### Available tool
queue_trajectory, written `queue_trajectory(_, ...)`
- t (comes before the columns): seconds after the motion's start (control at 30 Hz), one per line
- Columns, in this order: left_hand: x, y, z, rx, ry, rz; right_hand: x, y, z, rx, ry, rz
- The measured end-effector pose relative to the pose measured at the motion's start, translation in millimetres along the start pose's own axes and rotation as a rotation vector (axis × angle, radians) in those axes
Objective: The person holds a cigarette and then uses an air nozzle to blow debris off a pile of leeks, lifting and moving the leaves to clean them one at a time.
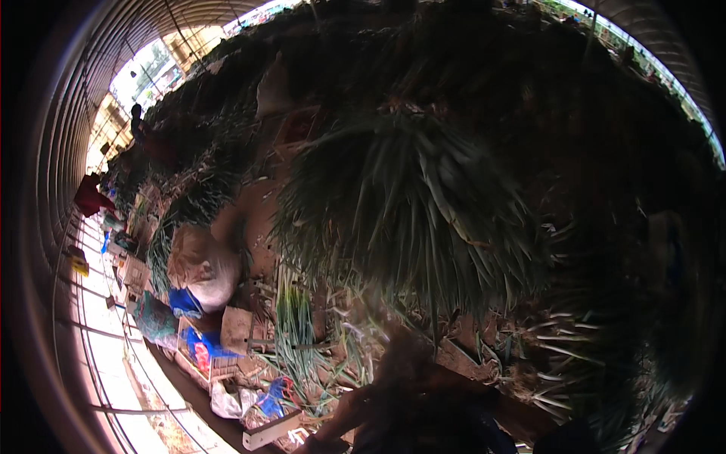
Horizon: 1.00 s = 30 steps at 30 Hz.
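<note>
- Centrally, we have a broad heap of long leafy stalks (408, 204), dull grey-green, the leaves fanning downward; a few catch paler light, and the upper side sinks into shadow.
- Below it, lower centre, our left hand (372, 387) and right hand (406, 362) come close together in blur and deep shade, beside pale loose stems (361, 321); we cannot tell whether either one grips anything.
- Left of those stems, we note a smaller green bunch (293, 314), its leaves lying lengthwise down the frame.
- Lower right: scattered stalks (571, 348) show whitish shanks, laid roughly sideways.
- Lower left: a pale crate (224, 371) holds something blue (219, 344) and a pinkish-red item (201, 356); a tan box (237, 330) sits against its upper right.
- Above the crate, we see a bulging whitish sack (215, 284), brownish on top, contents hidden.
- Below the crate: a white plastic bag (225, 401), crumpled, contents unclear.
</note>
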<state>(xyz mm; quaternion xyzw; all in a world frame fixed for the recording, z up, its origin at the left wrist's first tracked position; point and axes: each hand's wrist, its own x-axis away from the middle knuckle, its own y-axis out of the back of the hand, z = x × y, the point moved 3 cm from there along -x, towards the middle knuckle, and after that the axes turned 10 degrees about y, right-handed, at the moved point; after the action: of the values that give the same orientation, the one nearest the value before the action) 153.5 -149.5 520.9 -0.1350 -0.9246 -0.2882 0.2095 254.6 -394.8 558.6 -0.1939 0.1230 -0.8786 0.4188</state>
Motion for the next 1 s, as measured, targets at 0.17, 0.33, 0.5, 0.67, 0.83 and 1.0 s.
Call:
queue_trajectory(0.17, -36.8, 39.1, -11.6, 0.152, -0.141, 0.133, -22.1, -22.2, 61.4, -0.129, 0.193, -0.086)
queue_trajectory(0.33, -82.1, 114.3, -60.3, -0.012, -0.423, 0.03, -43.0, -22.9, 121.1, -0.253, 0.326, -0.169)
queue_trajectory(0.5, -125.0, 186.1, -120.6, -0.349, -0.531, -0.105, -105.6, 0.5, 143.2, -0.088, 0.282, -0.478)
queue_trajectory(0.67, -153.9, 237.4, -183.3, -0.285, -0.806, -0.218, -132.5, 17.1, 184.1, 0.003, 0.327, -0.794)
queue_trajectory(0.83, -197.3, 251.1, -214.5, -0.307, -0.871, -0.237, -154.2, 16.6, 227.9, -0.025, 0.317, -0.844)
queue_trajectory(1.0, -240.3, 257.1, -237.6, -0.269, -0.747, 0.077, -172.9, 48.3, 219.3, -0.016, 0.286, -0.865)
